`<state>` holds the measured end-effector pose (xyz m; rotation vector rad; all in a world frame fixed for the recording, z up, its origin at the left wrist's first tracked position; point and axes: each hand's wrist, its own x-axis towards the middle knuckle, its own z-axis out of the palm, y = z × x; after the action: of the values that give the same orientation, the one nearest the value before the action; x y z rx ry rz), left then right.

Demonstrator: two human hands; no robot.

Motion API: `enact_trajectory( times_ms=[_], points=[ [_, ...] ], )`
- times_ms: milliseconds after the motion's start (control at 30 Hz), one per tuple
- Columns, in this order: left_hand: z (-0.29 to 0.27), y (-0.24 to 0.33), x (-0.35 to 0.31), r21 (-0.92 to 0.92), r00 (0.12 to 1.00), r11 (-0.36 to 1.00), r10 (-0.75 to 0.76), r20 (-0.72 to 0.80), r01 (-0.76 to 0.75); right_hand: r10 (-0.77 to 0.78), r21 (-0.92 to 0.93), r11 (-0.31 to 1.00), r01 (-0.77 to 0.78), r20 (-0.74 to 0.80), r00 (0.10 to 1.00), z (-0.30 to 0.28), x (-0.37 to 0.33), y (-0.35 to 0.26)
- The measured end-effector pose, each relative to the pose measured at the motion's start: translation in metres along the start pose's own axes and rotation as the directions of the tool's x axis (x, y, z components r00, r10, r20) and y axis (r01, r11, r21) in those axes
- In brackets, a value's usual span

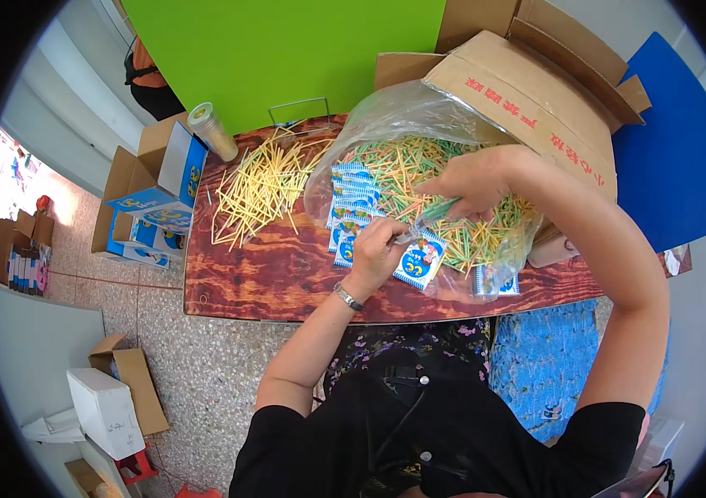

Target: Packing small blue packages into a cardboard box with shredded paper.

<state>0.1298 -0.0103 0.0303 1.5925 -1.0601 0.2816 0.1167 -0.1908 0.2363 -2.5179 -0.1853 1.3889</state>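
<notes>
My left hand is closed, pinching the edge of a small clear plastic packet. My right hand is closed on a bunch of green sticks, whose ends are at the packet's mouth. Below the hands lies a flat blue and white packet. A row of similar packets overlaps beside my left hand. Around and under my right hand spreads a heap of yellow, green and pink sticks in a large clear plastic bag.
Loose yellow sticks are piled at the left of the red-brown table, near a clear lidded jar. The big bag comes from a tipped cardboard box. Blue printed boxes stand off the table's left edge.
</notes>
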Motion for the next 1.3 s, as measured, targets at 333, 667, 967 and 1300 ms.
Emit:
enact_trajectory(
  times_ms=[333,667,967,1300],
  points=[
    [0.007,0.011,-0.001,-0.194,0.94,0.924,-0.341,-0.025,0.33,-0.041,-0.509,0.853,-0.113,-0.282,0.959,0.016,-0.004,-0.024],
    [0.011,0.013,0.004,-0.43,0.78,0.681,-0.619,0.095,0.592,-0.169,-0.565,0.811,-0.151,-0.475,0.864,0.029,-0.006,-0.019],
    [0.015,0.008,0.001,-0.598,0.712,0.506,-0.683,0.162,0.622,-0.239,-0.645,0.747,-0.162,-0.488,0.84,0.03,-0.005,-0.02],
    [0.012,0.021,0.008,-0.418,0.853,0.759,-0.515,0.082,0.499,-0.255,-0.57,0.818,-0.077,-0.479,0.84,0.032,0.006,-0.005]
  ],
)
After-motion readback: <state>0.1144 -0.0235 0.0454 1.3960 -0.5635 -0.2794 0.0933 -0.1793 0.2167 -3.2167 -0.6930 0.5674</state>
